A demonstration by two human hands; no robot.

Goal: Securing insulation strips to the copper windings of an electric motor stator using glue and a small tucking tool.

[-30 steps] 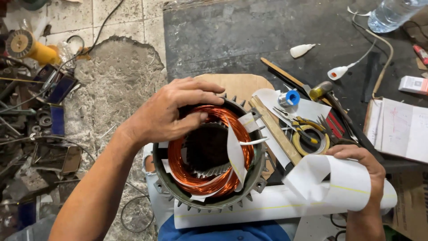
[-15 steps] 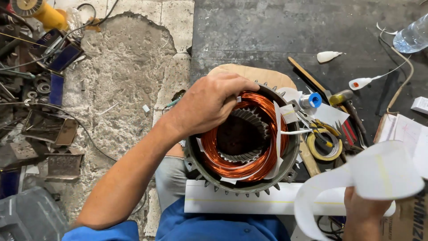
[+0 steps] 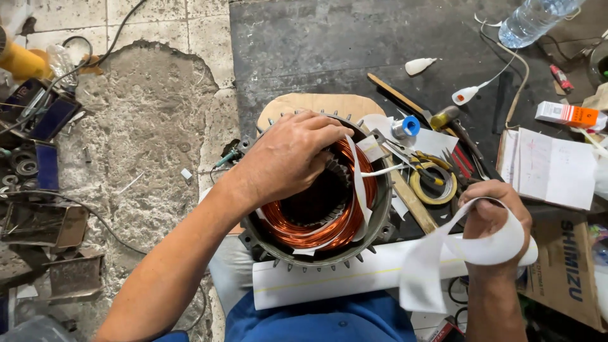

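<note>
A round finned motor stator (image 3: 380,218) with copper windings (image 3: 304,231) sits on my lap over a wooden board (image 3: 316,102). My left hand (image 3: 288,155) rests on its upper left rim, fingers curled over the coil and touching a white insulating paper strip (image 3: 359,183) that stands in the bore. My right hand (image 3: 491,221), to the right of the stator, grips a curling sheet of white insulating paper (image 3: 437,259). A long white paper sheet (image 3: 329,278) lies under the stator's near edge.
To the right of the stator lie a tape roll (image 3: 434,187), pliers (image 3: 424,163), a wooden stick (image 3: 396,95), a blue-capped tube (image 3: 405,128), papers (image 3: 551,168) and a cardboard box (image 3: 567,272). A water bottle (image 3: 535,19) is far right. Scrap metal parts (image 3: 38,158) litter the left floor.
My left hand stayed on the stator's rim while my right hand drew the curled paper sheet in closer to the stator. The camera view shifted, moving the stator across the frame.
</note>
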